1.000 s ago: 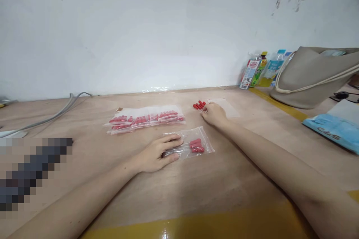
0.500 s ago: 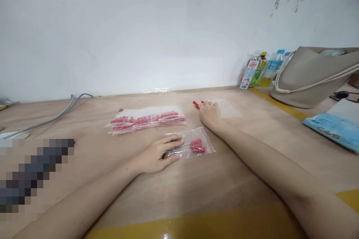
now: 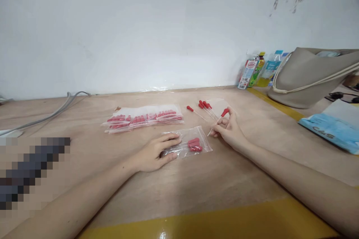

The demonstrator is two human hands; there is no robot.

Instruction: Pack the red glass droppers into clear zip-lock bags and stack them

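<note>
My left hand (image 3: 157,153) lies flat with fingers apart on the left end of a clear zip bag (image 3: 206,143). Inside that bag are several droppers (image 3: 194,144) with red rubber bulbs. A single dropper (image 3: 224,112) is pinched in my right hand (image 3: 231,130), its red bulb up and to the right, its thin clear tip slanting down left, just right of the bag. Beyond that hand, several loose droppers (image 3: 206,105) lie in a group, with another dropper (image 3: 190,108) a little to their left.
Filled bags of red-bulbed droppers (image 3: 143,120) lie overlapping at the back left. A grey cable (image 3: 60,110) runs along the far left. At right stand drink bottles (image 3: 270,69), a grey bag (image 3: 305,78) and a blue packet (image 3: 328,130). Behind is a white wall (image 3: 140,33).
My right hand has come back toward me and to the right from the loose droppers, now with one dropper in its fingers. The left hand stays on the bag.
</note>
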